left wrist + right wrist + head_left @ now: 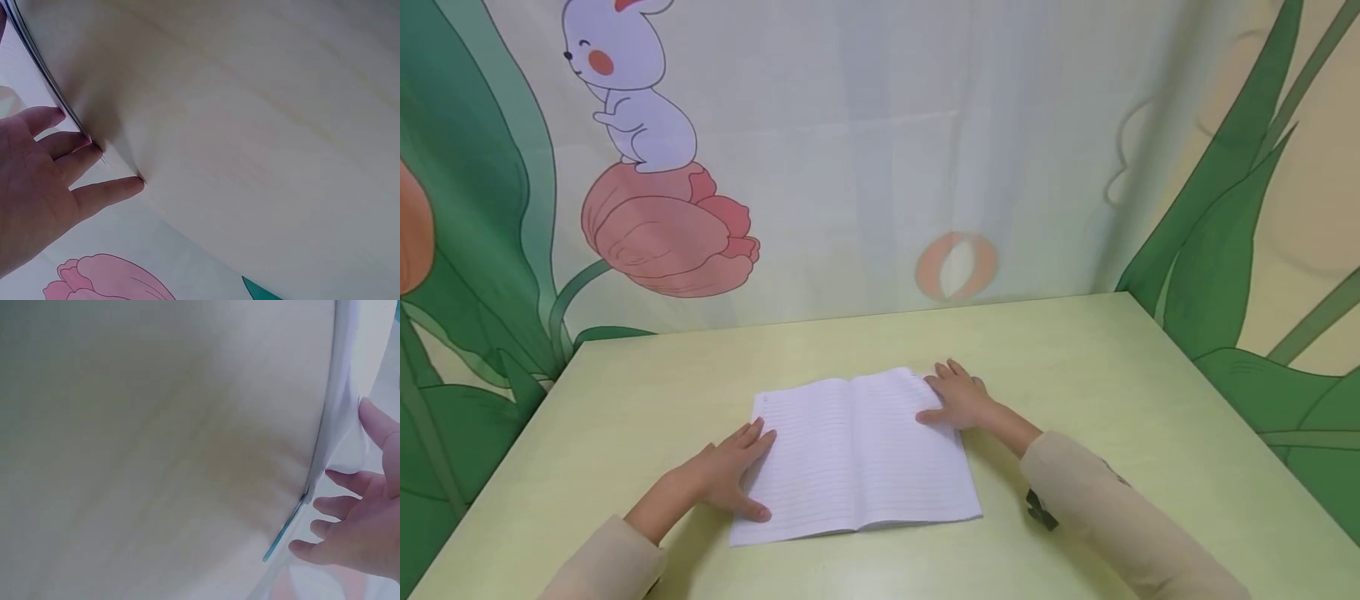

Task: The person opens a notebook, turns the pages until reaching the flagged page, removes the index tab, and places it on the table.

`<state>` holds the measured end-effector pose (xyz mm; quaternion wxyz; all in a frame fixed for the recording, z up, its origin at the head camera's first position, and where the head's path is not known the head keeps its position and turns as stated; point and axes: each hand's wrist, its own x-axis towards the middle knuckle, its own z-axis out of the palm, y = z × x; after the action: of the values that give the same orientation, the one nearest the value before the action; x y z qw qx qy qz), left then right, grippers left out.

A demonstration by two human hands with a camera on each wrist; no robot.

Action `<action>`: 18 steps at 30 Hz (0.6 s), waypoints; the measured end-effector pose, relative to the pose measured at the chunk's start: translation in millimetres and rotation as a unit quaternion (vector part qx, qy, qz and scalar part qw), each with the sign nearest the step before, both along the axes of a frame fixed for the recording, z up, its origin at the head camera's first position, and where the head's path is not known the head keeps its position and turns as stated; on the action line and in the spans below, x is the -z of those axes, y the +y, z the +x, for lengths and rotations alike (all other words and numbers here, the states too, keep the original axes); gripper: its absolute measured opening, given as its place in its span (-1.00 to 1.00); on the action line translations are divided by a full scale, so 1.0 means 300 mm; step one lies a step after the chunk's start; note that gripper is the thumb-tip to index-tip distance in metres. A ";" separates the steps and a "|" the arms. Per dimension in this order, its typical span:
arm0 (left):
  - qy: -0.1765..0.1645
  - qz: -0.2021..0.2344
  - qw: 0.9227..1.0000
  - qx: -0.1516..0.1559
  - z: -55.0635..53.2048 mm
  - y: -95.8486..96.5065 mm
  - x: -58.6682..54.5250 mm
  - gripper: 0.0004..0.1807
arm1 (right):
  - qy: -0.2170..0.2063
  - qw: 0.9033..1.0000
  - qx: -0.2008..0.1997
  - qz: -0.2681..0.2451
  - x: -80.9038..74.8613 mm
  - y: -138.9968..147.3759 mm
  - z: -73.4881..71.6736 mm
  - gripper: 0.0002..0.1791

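An open lined notebook (805, 467) lies on the table, its pages blank apart from faint ruling. My left hand (726, 475) rests at its left edge, thumb on the page and fingers spread. In the left wrist view, the fingertips of that hand (44, 169) touch the notebook's edge and the tabletop. At the upper right edge lies my right hand (958, 398), thumb on the right page and other fingers extended past the edge. The right wrist view shows the page corner (350, 459) bent up beside the thumb and index finger of this hand (369, 512).
The pale yellow-green table (1150, 400) meets a curtain (895, 167) printed with a rabbit, a tulip and leaves. A thin teal strip (284, 531) shows by the notebook's edge; what it is I cannot tell. A dark bow (1041, 510) hangs at the right sleeve.
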<state>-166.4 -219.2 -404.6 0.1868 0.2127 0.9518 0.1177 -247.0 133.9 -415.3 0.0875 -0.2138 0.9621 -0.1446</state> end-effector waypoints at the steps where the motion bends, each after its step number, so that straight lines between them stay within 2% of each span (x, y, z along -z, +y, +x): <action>1: 0.000 -0.001 1.000 0.000 0.000 0.000 0.000 0.16 | -0.002 1.000 0.000 -0.011 0.000 0.000 0.000 -0.25; 5: 0.001 -0.003 1.000 -0.001 0.000 0.001 0.002 0.17 | -0.006 0.996 -0.007 -0.092 -0.001 0.000 0.002 -0.34; 7: 0.001 -0.004 1.000 -0.001 -0.001 0.001 0.003 0.17 | -0.015 0.989 -0.006 -0.146 -0.003 -0.004 0.003 -0.41; 9: 0.002 -0.006 1.000 0.000 -0.002 0.001 0.004 0.17 | -0.036 0.979 0.014 -0.199 -0.009 -0.010 0.005 -0.46; 11: 0.003 -0.005 1.000 0.001 -0.002 0.000 0.005 0.18 | -0.077 0.961 0.051 -0.260 -0.019 -0.018 0.008 -0.46; 16: 0.001 -0.002 1.000 0.000 -0.001 0.002 0.003 0.18 | -0.175 0.895 0.166 -0.376 -0.046 -0.034 0.014 -0.24; 18: 0.000 -0.002 1.000 -0.001 -0.001 0.003 0.003 0.18 | -0.192 0.875 0.195 -0.399 -0.055 -0.040 0.014 -0.18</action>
<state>-166.6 -218.2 -405.4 0.1871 0.2114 0.9524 0.1155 -242.8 122.0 -398.9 0.1474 -0.0065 0.8096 -0.5682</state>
